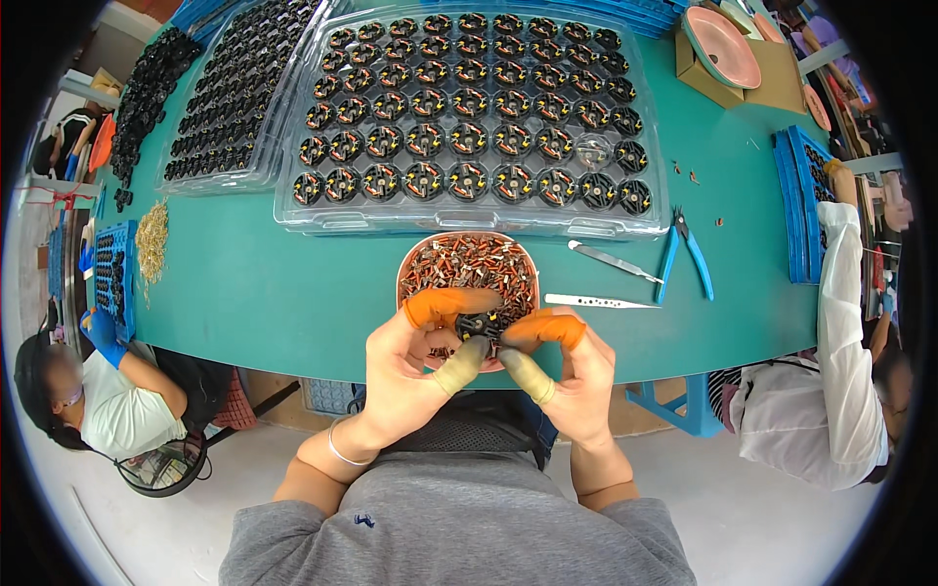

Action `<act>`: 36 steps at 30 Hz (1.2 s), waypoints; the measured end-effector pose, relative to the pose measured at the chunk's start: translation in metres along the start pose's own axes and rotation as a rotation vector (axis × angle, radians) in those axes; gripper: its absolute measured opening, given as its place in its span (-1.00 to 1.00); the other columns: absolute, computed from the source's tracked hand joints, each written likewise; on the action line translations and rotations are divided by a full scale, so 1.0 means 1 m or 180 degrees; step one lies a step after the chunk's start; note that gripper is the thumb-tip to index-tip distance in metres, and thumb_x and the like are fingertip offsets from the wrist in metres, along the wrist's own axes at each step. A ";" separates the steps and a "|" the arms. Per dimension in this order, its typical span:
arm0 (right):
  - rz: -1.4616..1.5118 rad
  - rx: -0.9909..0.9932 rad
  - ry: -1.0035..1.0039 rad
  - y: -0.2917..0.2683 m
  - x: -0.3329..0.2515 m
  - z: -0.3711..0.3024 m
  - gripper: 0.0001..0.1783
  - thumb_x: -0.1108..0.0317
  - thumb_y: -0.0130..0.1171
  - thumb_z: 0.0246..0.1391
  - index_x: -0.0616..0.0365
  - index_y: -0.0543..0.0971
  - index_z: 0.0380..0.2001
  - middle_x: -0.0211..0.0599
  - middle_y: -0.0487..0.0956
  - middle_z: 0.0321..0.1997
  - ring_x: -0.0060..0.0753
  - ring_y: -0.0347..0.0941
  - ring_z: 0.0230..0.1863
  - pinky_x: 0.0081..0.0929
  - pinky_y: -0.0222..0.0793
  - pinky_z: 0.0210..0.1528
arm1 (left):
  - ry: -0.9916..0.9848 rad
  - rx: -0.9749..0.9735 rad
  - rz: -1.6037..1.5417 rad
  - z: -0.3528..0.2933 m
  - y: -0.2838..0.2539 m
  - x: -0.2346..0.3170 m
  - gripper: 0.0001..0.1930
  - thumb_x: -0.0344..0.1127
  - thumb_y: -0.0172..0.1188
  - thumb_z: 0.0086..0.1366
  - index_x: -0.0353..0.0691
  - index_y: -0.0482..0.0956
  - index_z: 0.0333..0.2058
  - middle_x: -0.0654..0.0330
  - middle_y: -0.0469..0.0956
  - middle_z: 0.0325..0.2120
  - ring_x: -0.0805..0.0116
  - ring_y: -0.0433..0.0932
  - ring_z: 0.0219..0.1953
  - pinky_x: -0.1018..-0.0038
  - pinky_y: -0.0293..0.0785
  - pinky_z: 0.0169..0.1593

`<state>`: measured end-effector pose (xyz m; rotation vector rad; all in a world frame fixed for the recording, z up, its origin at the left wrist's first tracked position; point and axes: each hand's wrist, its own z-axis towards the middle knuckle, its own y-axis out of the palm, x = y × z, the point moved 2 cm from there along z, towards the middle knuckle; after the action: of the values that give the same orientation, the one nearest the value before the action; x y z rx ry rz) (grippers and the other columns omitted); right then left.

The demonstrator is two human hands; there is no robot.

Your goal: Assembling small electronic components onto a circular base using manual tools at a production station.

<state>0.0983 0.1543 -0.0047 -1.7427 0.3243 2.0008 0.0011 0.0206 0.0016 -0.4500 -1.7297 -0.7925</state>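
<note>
grey shirt [440,527] nearest. left hand [399,359]: fingers [454,303] grasping one part [476,325] over bowl [402,272]. right hand [578,379]: at part, grip cannot be told. tray [391,218] apparently mostly done; one pocket [593,152] unfilled.

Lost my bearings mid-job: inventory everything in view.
Round part: one, black, between hands
Pieces bowl: one, pink, under hands
Small pieces: many, reddish, in bowl
Trays: two, clear, far side
Tray parts: many, black, in trays
Tweezers: two, silver and white, beside bowl
Pliers: one, blue, beside tweezers
Piles: two, black and gold, left
Crates: several, blue, table edges
Box: one, brown, far right
Table: one, green, centre
Other people: at least two, pale tops, either side
Left hand, right hand: one each, orange and yellow finger covers, at part
</note>
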 end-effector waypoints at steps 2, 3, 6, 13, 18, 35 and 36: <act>-0.0047 0.0007 0.0015 0.003 -0.002 0.000 -0.74 0.62 0.34 -0.18 0.29 0.52 -0.35 -0.26 0.55 -0.35 -0.46 0.46 -0.34 -0.55 0.38 -0.26 | 0.0055 0.0037 -0.0046 -0.001 0.003 0.000 -0.64 -0.60 0.14 0.21 -0.42 0.37 -0.01 0.07 0.51 -0.16 0.37 0.57 -0.22 0.43 0.63 -0.15; -0.0105 0.0094 -0.0017 0.004 -0.001 0.000 -0.74 0.61 0.34 -0.18 0.29 0.52 -0.35 -0.26 0.55 -0.35 -0.46 0.46 -0.36 -0.56 0.38 -0.28 | 0.0139 0.0104 0.0061 -0.003 0.004 -0.001 -0.63 -0.59 0.15 0.21 -0.42 0.37 0.00 0.07 0.51 -0.15 0.37 0.57 -0.21 0.44 0.63 -0.16; -0.0408 0.0276 -0.0250 0.007 0.001 -0.002 -0.74 0.60 0.35 -0.17 0.29 0.52 -0.35 -0.24 0.54 -0.36 -0.45 0.47 -0.40 -0.57 0.38 -0.33 | 0.0295 0.0299 0.0073 -0.004 0.012 -0.001 -0.62 -0.59 0.17 0.20 -0.41 0.37 0.01 0.08 0.50 -0.13 0.37 0.57 -0.20 0.45 0.63 -0.17; -0.1248 0.0640 -0.0880 0.014 -0.006 -0.006 -0.73 0.54 0.36 -0.15 0.28 0.51 -0.34 -0.21 0.53 -0.38 -0.36 0.49 -0.46 -0.53 0.41 -0.44 | 0.0685 0.0359 0.0309 -0.010 0.015 -0.006 -0.57 -0.64 0.10 0.21 -0.42 0.27 0.07 0.00 0.41 -0.02 0.30 0.52 -0.12 0.41 0.64 -0.15; -0.1270 0.0519 -0.0953 0.014 0.000 -0.005 -0.74 0.51 0.35 -0.13 0.27 0.51 -0.33 -0.20 0.52 -0.37 -0.33 0.47 -0.46 -0.52 0.39 -0.46 | 0.0714 0.0409 0.0400 -0.011 0.015 -0.007 -0.57 -0.63 0.09 0.22 -0.41 0.27 0.07 0.01 0.41 -0.03 0.33 0.53 -0.14 0.46 0.63 -0.18; -0.1369 0.0257 -0.1371 0.006 0.005 0.001 -0.66 0.50 0.38 -0.27 0.21 0.52 -0.33 -0.27 0.52 -0.35 -0.29 0.40 -0.49 -0.39 0.23 -0.44 | 0.0169 0.0432 -0.0167 -0.007 0.013 -0.001 -0.62 -0.63 0.08 0.24 -0.42 0.32 0.04 0.03 0.46 -0.09 0.32 0.57 -0.20 0.42 0.63 -0.16; -0.1363 0.0253 -0.1373 0.005 0.005 0.001 -0.66 0.50 0.38 -0.27 0.21 0.52 -0.33 -0.27 0.52 -0.35 -0.29 0.40 -0.49 -0.39 0.23 -0.44 | 0.0194 0.0394 -0.0086 -0.007 0.012 -0.001 -0.63 -0.62 0.09 0.24 -0.43 0.33 0.03 0.03 0.47 -0.10 0.33 0.57 -0.20 0.43 0.62 -0.16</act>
<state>0.0944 0.1514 -0.0106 -1.1650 -0.1049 1.9392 0.0147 0.0242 0.0053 -0.3162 -1.7201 -0.7066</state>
